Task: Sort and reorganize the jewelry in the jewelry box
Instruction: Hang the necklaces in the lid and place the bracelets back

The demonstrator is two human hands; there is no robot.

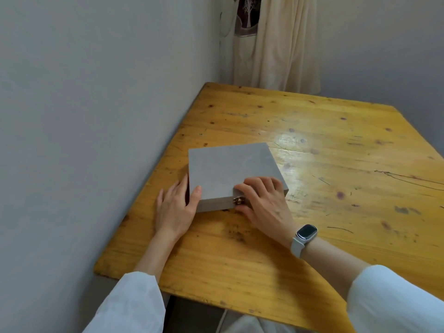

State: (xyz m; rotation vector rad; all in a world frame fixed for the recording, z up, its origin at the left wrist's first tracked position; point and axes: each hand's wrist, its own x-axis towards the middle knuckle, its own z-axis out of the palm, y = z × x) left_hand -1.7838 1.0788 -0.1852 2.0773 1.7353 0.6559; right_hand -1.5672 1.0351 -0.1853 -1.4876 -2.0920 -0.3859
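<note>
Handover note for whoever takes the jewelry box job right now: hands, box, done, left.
Left hand: steadies the jewelry box at its left near corner, thumb on the lid, fingers along the side.
Right hand: fingers on the lid's front edge, thumb under the brass clasp, apparently about to work it. A smartwatch is on that wrist.
Box: grey, lid shut, near the left side of the wooden table, by the wall.
Done: nothing visible; no jewelry in sight.
Left: undo the clasp, lift the lid, then sort and rearrange the contents.
</note>
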